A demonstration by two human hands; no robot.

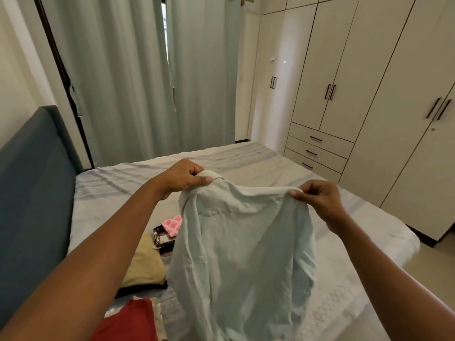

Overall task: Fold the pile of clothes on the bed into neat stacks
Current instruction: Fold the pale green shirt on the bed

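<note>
I hold a pale green shirt [243,254] up in the air above the bed [344,242]. My left hand [183,178] grips its top edge at the left, fingers curled over the cloth. My right hand [320,200] pinches the top edge at the right. The shirt hangs down between my arms and hides the bed below it. On the bed at the left lie a folded tan garment [145,264] on something dark, a pink patterned piece [172,223], a dark patterned piece [163,239], and a red garment [130,321] at the bottom edge.
A blue-grey padded headboard [34,193] stands at the left. Pale green curtains [138,82] hang behind the bed. A cream wardrobe [369,94] with drawers lines the right wall. A strip of floor [438,257] runs between bed and wardrobe.
</note>
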